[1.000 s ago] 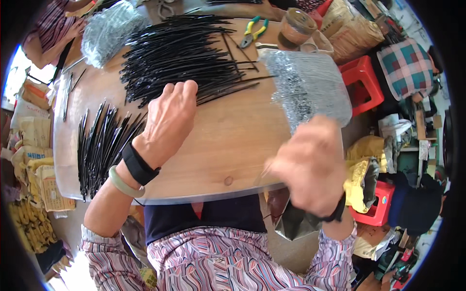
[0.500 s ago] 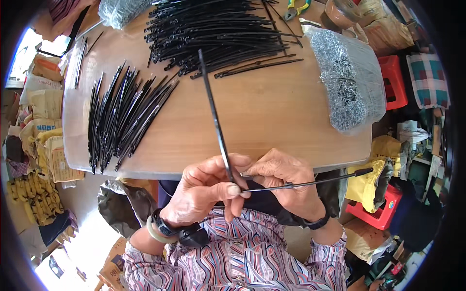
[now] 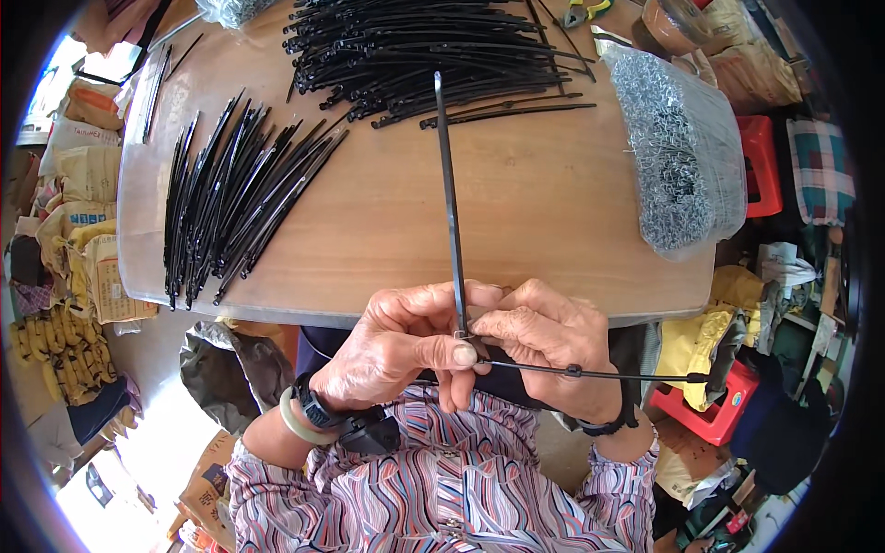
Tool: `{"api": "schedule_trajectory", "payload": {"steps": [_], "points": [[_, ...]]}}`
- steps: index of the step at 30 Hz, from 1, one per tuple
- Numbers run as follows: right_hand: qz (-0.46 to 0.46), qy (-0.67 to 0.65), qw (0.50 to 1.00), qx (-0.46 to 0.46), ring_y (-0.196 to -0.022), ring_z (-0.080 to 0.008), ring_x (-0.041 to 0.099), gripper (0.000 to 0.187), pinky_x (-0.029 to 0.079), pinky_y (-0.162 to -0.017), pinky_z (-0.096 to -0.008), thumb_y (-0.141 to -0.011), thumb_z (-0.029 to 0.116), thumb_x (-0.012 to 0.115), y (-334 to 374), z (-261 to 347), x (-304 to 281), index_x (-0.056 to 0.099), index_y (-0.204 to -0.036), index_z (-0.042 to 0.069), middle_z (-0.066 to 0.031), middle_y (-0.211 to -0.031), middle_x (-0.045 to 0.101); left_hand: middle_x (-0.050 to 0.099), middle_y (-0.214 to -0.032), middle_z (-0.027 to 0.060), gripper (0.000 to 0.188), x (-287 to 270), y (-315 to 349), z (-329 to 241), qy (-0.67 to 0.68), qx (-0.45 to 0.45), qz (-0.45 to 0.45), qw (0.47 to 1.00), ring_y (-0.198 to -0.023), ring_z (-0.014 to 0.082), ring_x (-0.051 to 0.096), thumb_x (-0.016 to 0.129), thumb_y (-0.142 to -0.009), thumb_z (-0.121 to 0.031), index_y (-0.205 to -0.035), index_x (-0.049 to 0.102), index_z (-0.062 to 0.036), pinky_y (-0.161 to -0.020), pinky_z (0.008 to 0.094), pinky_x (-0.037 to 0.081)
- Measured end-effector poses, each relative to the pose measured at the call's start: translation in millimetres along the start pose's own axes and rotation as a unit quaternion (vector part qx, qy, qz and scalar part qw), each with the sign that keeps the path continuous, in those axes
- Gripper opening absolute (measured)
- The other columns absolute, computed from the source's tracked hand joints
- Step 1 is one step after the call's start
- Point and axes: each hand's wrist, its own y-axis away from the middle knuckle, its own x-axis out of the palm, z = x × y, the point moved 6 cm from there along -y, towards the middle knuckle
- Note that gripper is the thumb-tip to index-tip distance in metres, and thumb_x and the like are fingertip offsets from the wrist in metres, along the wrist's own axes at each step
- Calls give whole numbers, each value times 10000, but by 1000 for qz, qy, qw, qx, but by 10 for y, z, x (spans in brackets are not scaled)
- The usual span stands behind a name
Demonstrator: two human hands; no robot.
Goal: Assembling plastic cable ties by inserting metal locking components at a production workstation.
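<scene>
Between my left thumb and fingers I pinch a slim black jointed rod (image 3: pixel 451 203), resembling an umbrella rib. One length points up over the table; a thinner length (image 3: pixel 627 375) runs right, beneath my right hand, with a small collar and a thicker tip. My left hand (image 3: pixel 392 346) is closed at the corner where both lengths meet. A small shiny metal bit (image 3: pixel 462 335) shows there beside the thumb. My right hand (image 3: pixel 558 336) is closed, its fingertips pressed together at the same joint; whatever they hold is hidden.
A big heap of black rods (image 3: pixel 415 55) covers the table's (image 3: pixel 516 230) far side. A smaller bunch (image 3: pixel 230 194) lies at the left. At the right sits a clear bag of small metal pieces (image 3: pixel 678 166). Pliers (image 3: pixel 586 11) lie at the back; a red stool (image 3: pixel 710 405) stands below the table.
The upright length has swung more upright and its tip moved right. My right fingertips have come closer to the joint, and the thinner length's outer end has dropped lower in view.
</scene>
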Motion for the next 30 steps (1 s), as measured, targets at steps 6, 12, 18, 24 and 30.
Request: {"api": "schedule_trajectory", "payload": {"steps": [6,12,18,24,30], "points": [[-57,76,995,-35,-652,-213,638,408,505,-549,-350,-655,20,696,164,-6,19,738,-1055,88,-38,-817,613,710,-919,229,515,50,-45,326,273,-68,71,957,-611,253,704,691,-925,-64,-1408,510,-70,-477,313,564],[-40,126,982,-132,-678,-193,614,568,499,-577,-339,-587,59,700,177,115,-77,728,-1154,73,-27,-920,661,712,-942,242,516,60,-51,305,255,-43,96,961,-610,269,705,694,-921,-57,-1404,513,-70,-476,324,566],[-96,59,993,-46,-661,-201,647,411,511,-563,-313,-670,16,703,196,-79,-1,755,-1075,70,-57,-856,659,706,-940,210,519,49,-50,323,271,-40,76,959,-618,264,709,683,-930,-53,-1413,495,-72,-470,316,564],[-17,-90,993,79,-748,-189,687,175,530,-636,-303,-781,-53,716,57,-85,-131,746,-944,2,-82,-857,691,682,-903,185,469,95,45,128,175,-27,58,982,-590,241,678,671,-926,-19,-1368,514,-30,-454,302,544],[149,-82,980,101,-823,-254,705,204,549,-695,-318,-756,-22,725,-84,-71,-405,746,-956,6,-124,-849,697,680,-793,120,253,194,315,-558,-553,226,-8,802,-613,176,675,704,-780,130,-1023,705,60,-554,265,533]]}}
